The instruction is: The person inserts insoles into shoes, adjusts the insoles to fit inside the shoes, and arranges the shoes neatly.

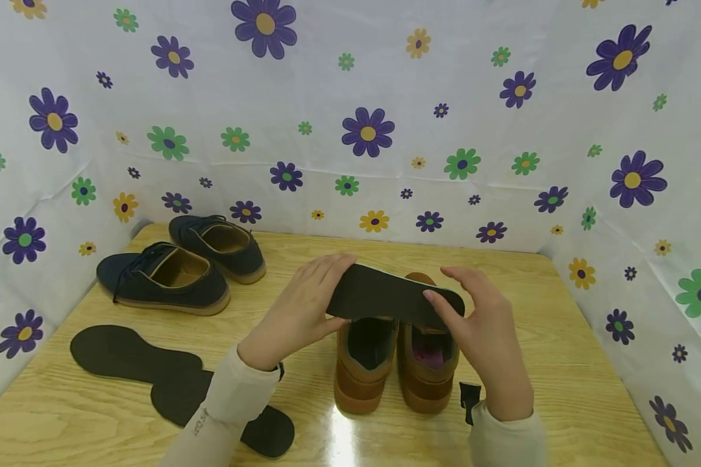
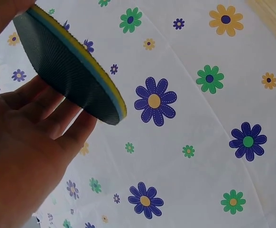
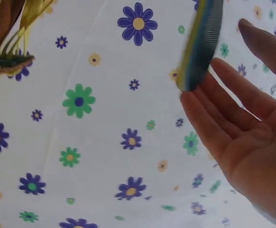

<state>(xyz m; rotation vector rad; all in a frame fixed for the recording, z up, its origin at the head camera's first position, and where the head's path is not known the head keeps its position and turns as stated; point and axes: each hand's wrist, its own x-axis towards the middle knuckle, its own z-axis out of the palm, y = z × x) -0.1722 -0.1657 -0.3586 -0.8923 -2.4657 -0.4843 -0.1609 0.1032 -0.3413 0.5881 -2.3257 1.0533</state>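
A black insole is held up crosswise over a pair of brown shoes. In the left wrist view its edge shows yellow and blue layers. My left hand grips one end, fingers against its dark ribbed face. At the other end is my right hand; in the right wrist view its fairly straight fingers touch the insole's tip, while the thumb stands apart from it. Inside the right brown shoe, something pinkish-purple shows.
Two more black insoles lie overlapping at the front left, partly behind my left sleeve. A pair of navy lace-up shoes stands at the back left of the wooden table. Flower-printed cloth walls the back and sides.
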